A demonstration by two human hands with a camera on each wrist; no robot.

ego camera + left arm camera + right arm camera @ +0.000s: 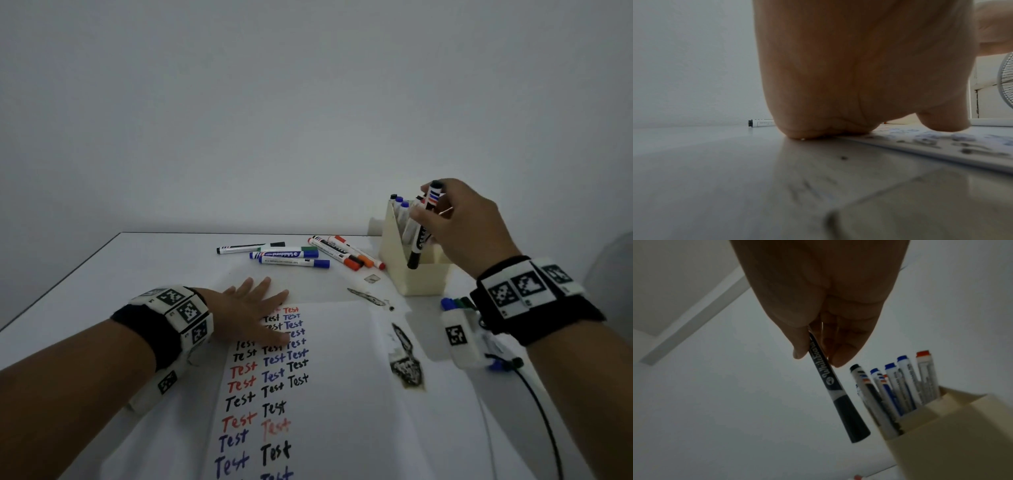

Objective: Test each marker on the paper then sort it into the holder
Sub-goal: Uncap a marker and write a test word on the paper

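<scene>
My right hand [445, 219] pinches a capped black whiteboard marker [419, 240], cap end down, over the cream holder [418, 277] at the right. In the right wrist view the black marker [836, 391] hangs just left of the holder [953, 426], which has several markers [900, 386] standing in it. My left hand [253, 315] lies flat, fingers spread, on the upper left of the white paper [342, 394], which is covered with "Test" written in black, red and blue. In the left wrist view the palm [849, 73] presses on the paper's edge [941, 146].
Several loose markers [291, 255] with blue, black, green, red and orange caps lie at the table's far side. Black ink stains [406, 359] mark the table right of the paper. A small white box with markers [459, 329] sits under my right wrist. A fan [1006, 81] stands off right.
</scene>
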